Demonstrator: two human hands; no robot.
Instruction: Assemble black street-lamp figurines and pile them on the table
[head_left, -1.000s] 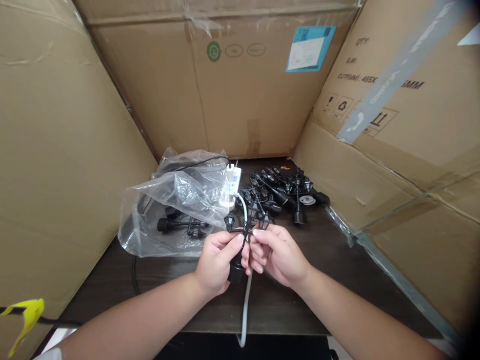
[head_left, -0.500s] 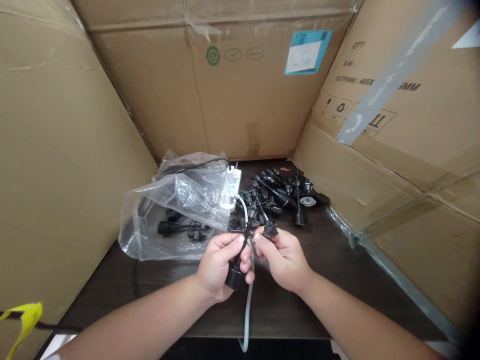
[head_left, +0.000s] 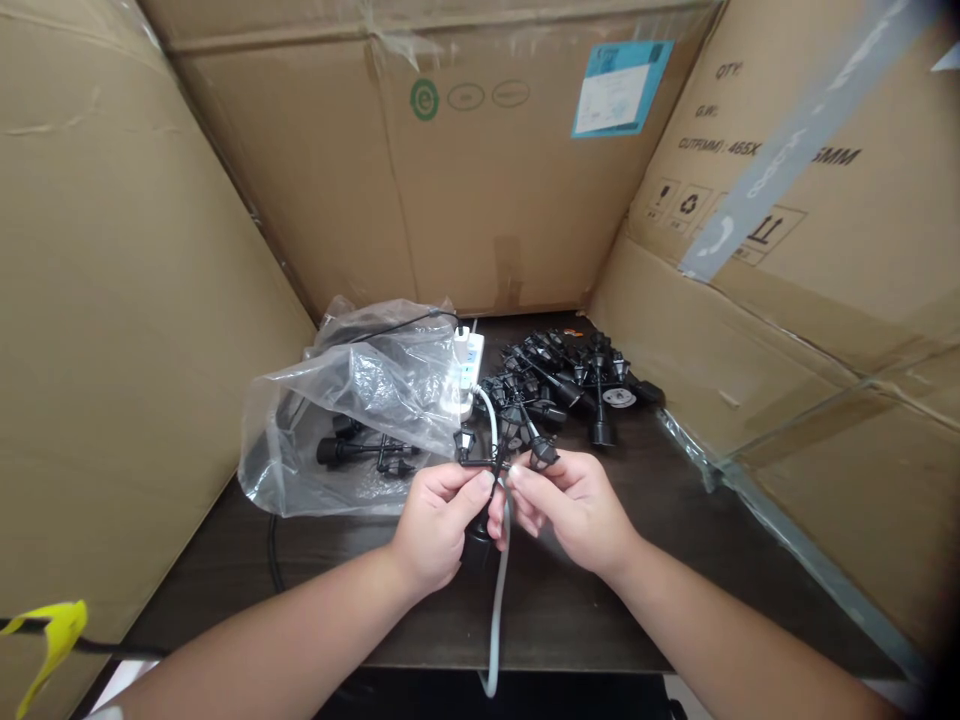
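Note:
My left hand (head_left: 436,525) and my right hand (head_left: 564,512) hold a black plastic lantern-shaped light fitting (head_left: 496,462) between them, just above the dark table. Its small lantern head (head_left: 543,455) sits at my right fingertips, and a second head (head_left: 465,444) sticks out above my left hand. Its black socket (head_left: 476,550) hangs below, mostly hidden behind my fingers. A grey-white cable (head_left: 496,600) runs down past my right fingers and over the table edge. A white power strip (head_left: 468,365) lies just beyond my hands.
A heap of similar black fittings (head_left: 559,385) lies on the dark table (head_left: 600,610) beyond my right hand. To the left is a clear plastic bag (head_left: 345,400) with more fittings inside. Cardboard box walls (head_left: 487,170) surround the table on three sides.
My hands have drawn closer together, and the black socket has slipped mostly behind my fingers. The grey-white cable now lies against my right fingers.

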